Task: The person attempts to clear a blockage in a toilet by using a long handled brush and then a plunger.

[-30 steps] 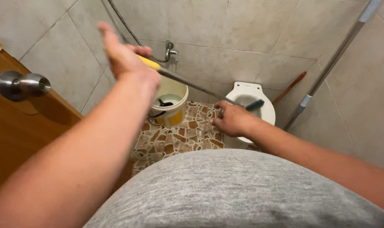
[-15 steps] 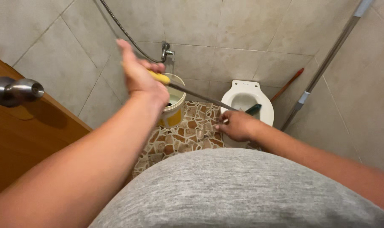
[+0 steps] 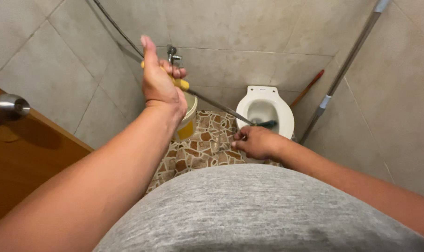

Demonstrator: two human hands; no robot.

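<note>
My left hand point(image 3: 159, 81) is raised in front of the tiled wall, its fingers closed on the yellow grip point(image 3: 181, 83) of a long metal pole point(image 3: 216, 106). The pole slants down to the right toward the white toilet bowl point(image 3: 264, 109), where a dark green brush head point(image 3: 268, 124) shows at its end. My right hand point(image 3: 256, 142) is lower, near the toilet's front rim, with fingers curled around the lower part of the pole. My grey shirt fills the bottom of the view.
A white and yellow bucket point(image 3: 187, 123) stands on the brown mosaic floor point(image 3: 207, 147) left of the toilet. A wall tap point(image 3: 173, 54) with a hose sits above it. A mop pole point(image 3: 342, 74) and a red-handled stick point(image 3: 307, 89) lean in the right corner. A wooden door point(image 3: 20, 158) with a metal knob point(image 3: 6, 106) is at left.
My left hand has moved right and lower with the yellow grip. My right hand stays on the pole near the toilet. The view has shifted so the toilet sits more central.
</note>
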